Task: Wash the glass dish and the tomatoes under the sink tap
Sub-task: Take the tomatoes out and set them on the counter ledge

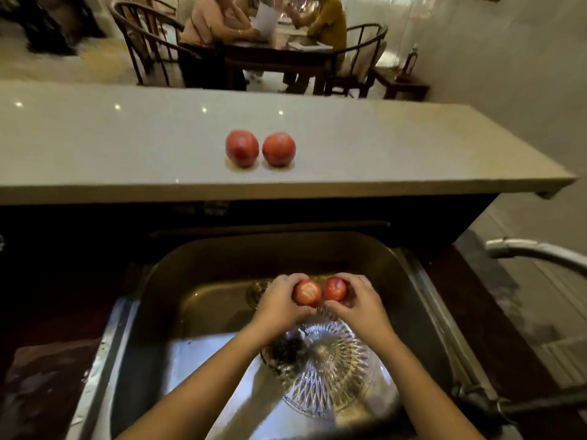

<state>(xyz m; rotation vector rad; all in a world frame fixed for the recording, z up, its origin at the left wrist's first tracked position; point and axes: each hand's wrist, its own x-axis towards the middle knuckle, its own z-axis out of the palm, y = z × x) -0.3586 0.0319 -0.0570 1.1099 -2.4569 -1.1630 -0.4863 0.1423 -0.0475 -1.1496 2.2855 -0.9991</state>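
Over the steel sink (165, 281), my left hand (278, 304) grips one red tomato (306, 292) and my right hand (360, 304) grips a second tomato (335, 289); the two fruits touch side by side. Below my wrists, a cut-glass dish (330, 373) lies on the sink floor with something dark in its left part. Two more tomatoes, one on the left (242, 148) and one on the right (279, 149), rest on the raised pale counter (127, 147) behind the sink.
A grey tap spout (533, 250) reaches in from the right edge, and another tap fitting (486, 403) sits at the sink's right rim. The drain (259, 290) is left of my hands. Beyond the counter, two people sit at a dark table (279, 58) with chairs.
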